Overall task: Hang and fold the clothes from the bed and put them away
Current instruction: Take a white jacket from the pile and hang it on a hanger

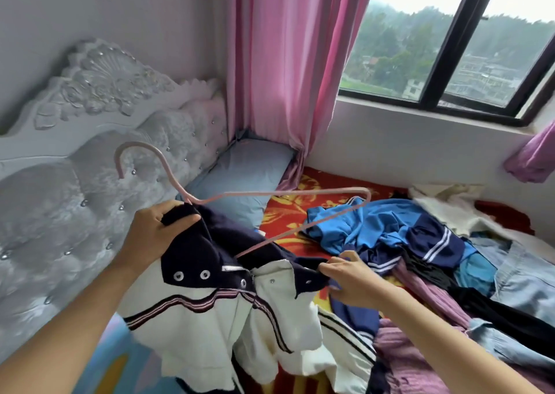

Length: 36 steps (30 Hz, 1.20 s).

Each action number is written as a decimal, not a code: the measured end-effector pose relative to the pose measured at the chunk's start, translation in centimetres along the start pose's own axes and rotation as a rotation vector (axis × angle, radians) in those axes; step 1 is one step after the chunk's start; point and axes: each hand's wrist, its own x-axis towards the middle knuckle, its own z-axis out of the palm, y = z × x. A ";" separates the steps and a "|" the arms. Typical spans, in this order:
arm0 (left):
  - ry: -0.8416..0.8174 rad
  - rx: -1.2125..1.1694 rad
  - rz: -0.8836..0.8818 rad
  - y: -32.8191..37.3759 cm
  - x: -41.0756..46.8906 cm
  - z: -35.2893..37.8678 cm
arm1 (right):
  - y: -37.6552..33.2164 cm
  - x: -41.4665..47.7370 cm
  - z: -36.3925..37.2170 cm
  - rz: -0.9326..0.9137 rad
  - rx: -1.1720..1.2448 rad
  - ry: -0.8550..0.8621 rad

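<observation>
I see a navy-and-white snap-front jacket held up over the bed, its collar open, with a pink hanger tilted and one arm inside the neck. Blue, navy, purple and denim clothes lie heaped on the bed to the right.

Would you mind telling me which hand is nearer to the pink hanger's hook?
Left. The left hand grips the jacket's navy collar right below the hook; the right hand pinches the collar's other side, well off to the hook's lower right.
</observation>
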 end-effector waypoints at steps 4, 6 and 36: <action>-0.043 0.118 0.094 -2.1 0.4 -1.3 | 1.6 -2.9 -4.2 -0.126 -0.149 0.243; -0.104 0.184 0.212 -1.8 1.0 -1.2 | 1.8 -3.9 -6.4 -0.180 -0.202 0.278; -0.300 -0.114 0.108 3.7 3.2 1.1 | 3.0 0.7 -16.9 0.309 0.193 0.132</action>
